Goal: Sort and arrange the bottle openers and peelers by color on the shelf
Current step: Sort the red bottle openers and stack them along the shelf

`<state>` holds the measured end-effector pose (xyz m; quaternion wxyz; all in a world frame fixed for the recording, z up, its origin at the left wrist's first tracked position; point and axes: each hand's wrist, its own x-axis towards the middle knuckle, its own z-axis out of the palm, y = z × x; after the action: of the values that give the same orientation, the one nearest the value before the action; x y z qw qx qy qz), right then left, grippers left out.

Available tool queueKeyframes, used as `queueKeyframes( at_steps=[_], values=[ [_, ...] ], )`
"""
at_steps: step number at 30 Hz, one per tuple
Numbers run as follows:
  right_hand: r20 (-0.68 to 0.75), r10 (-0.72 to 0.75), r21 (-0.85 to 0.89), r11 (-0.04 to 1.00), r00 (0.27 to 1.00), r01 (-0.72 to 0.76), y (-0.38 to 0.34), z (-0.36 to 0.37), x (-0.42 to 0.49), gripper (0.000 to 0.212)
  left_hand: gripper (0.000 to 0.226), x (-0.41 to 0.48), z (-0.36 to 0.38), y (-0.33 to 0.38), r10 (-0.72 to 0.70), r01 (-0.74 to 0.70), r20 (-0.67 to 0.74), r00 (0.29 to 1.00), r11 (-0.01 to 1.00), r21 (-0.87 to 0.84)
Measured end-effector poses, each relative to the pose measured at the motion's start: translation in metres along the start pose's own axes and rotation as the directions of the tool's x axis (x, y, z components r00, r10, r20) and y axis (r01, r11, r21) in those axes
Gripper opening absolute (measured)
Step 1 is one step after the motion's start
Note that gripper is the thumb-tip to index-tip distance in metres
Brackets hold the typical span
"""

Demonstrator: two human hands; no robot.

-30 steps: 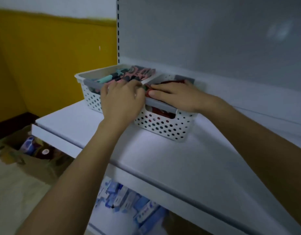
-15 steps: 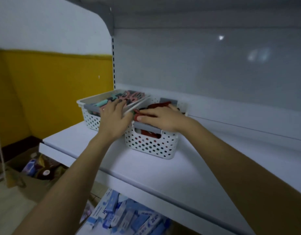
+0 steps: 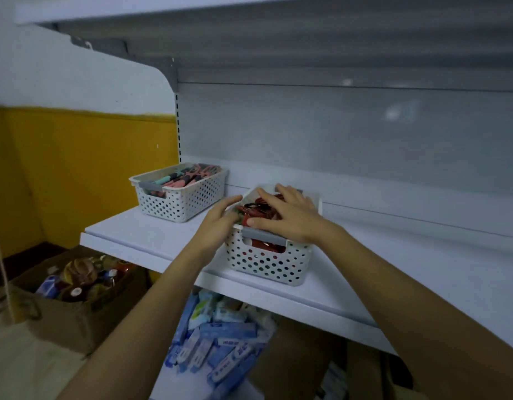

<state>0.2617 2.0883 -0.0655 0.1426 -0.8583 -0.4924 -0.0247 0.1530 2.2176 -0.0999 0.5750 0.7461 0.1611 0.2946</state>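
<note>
A person is handling the nearer basket [image 3: 267, 264] of two on a white shelf [image 3: 151, 238].
The right hand [image 3: 287, 217] is lying flat, fingers spread, over red tools [image 3: 258, 209] inside; the left hand [image 3: 217, 223] is touching its rim, grip unclear.

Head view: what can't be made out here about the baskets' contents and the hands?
All in the head view:
- Red items in the right basket: mostly covered by the right hand; openers or peelers, cannot tell.
- Left hand: fingertips hidden against that basket's rim; holding or only touching, unclear.
- Left basket: teal and pink handles, too small and blurred to identify.
- Blue packets below: print blurred.
</note>
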Motion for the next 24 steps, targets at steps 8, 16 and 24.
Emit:
queueKeyframes(
  at_steps=[8, 16, 24],
  values=[
    [-0.148, 0.086, 0.225, 0.973, 0.985, -0.051, 0.04, -0.008, -0.049, 0.074, 0.037, -0.005, 0.052, 0.037, 0.221, -0.219, 0.073, 0.972, 0.975, -0.037],
    [-0.359, 0.159, 0.462, 0.886, 0.92, 0.027, 0.085, 0.008, -0.042, 0.083, 0.027, 0.025, 0.092, 0.055, 0.378, -0.405, 0.186, 0.907, 0.904, 0.14],
    [-0.429, 0.332, 0.611, 0.792, 0.84, -0.001, 0.078, 0.05, -0.015, 0.071, 0.031, 0.059, 0.087, 0.053, 0.424, -0.529, 0.338, 0.84, 0.778, 0.339]
  ],
)
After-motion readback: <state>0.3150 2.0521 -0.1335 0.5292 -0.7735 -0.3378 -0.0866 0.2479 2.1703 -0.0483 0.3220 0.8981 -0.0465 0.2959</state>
